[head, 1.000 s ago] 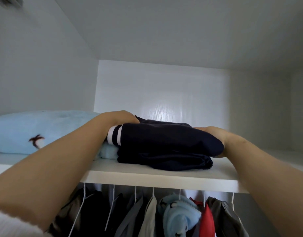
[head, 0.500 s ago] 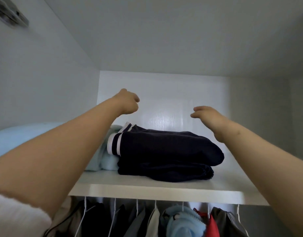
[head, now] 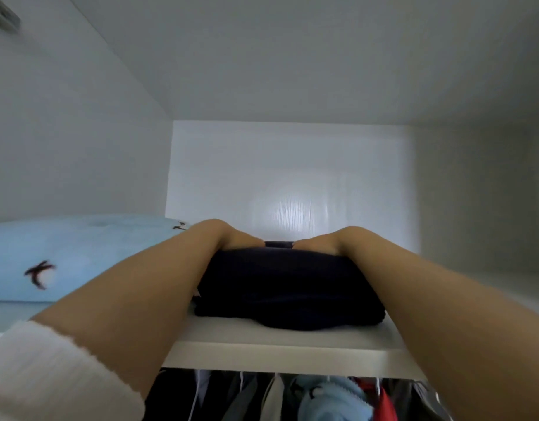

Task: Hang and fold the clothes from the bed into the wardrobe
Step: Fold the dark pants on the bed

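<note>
Now pressing down the folded navy garments (head: 286, 287) on the wardrobe shelf (head: 277, 350).
Flat on top lie the left hand (head: 239, 238) and right hand (head: 319, 243), grips open; next move likely calls for lifting clear without dragging.

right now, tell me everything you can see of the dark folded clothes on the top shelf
The dark folded clothes are a navy, almost black pile of soft, matte fabric, folded into at least two rounded layers. The pile lies flat on the white shelf, near its front edge. The left hand and right hand press on its top, fingers laid flat toward each other. The forearms hide both its ends. A light blue plush item lies to its left; whether they touch is hidden.
</note>
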Motion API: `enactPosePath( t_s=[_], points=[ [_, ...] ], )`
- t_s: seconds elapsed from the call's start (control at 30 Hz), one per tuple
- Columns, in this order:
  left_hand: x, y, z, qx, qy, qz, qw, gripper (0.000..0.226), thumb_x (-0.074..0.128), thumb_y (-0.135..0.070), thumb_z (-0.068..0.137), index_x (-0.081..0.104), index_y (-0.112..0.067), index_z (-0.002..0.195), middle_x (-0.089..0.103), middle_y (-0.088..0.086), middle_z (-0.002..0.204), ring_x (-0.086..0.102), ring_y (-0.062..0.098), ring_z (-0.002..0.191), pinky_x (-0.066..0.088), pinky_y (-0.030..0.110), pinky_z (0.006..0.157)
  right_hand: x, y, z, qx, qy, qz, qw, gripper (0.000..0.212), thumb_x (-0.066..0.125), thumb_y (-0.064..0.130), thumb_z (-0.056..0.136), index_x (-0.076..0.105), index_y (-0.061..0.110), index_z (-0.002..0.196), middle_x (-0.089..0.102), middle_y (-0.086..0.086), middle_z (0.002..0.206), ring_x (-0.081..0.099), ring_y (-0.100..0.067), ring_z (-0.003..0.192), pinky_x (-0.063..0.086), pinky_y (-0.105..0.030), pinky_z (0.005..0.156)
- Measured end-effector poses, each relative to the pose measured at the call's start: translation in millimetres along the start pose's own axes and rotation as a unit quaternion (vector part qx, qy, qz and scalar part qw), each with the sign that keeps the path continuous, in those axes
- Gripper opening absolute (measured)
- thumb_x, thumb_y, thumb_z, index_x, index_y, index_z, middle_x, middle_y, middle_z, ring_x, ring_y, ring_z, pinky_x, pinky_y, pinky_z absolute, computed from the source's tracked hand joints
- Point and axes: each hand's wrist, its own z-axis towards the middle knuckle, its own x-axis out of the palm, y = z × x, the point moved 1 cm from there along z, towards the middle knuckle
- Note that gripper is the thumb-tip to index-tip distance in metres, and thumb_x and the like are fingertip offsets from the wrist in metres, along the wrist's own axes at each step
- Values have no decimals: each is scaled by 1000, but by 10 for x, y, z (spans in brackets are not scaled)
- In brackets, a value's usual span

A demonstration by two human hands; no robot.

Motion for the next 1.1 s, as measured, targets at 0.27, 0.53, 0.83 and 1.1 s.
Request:
enactPosePath(
  t_s=[0.27, 0.53, 0.83, 1.1],
  points=[
    [121, -121, -201, 6, -98, 71, 993, 38, 29, -31, 101, 42, -22, 135, 35, 4, 147, 35, 24, 133, 24, 38, 111, 102, -54, -160, -25, -121, -47, 991, 53, 28, 47, 97, 30, 23, 145, 28, -5, 152, 32, -24, 136, 23, -41, 111],
    [77, -94, -624, 4, -154, -165, 974, 30, 42, -36, 89, 67, -19, 88, 68, 2, 85, 63, 14, 70, 43, 27, 60, 150, -59, -458, -31, -136, 16, 990, 38, 38, 45, 93, 60, 27, 118, 60, 0, 121, 59, -15, 100, 41, -29, 81],
    [475, -59, -820, 33, -348, -60, 935, 32, 27, -35, 94, 51, -14, 93, 58, 13, 112, 48, 26, 89, 36, 32, 78, 634, 227, -1027, 24, -302, 6, 953, 45, 23, 46, 97, 53, 28, 127, 52, 1, 132, 47, -23, 119, 29, -38, 104],
    [709, 1, -1260, 101, -342, -101, 929, 31, 34, -16, 90, 57, -17, 111, 56, 8, 123, 44, 26, 120, 21, 43, 110, 1200, 345, -1416, 69, -377, -6, 924, 53, 33, 42, 97, 22, 28, 147, 20, 1, 155, 15, -24, 143, 15, -48, 115]
  ],
)
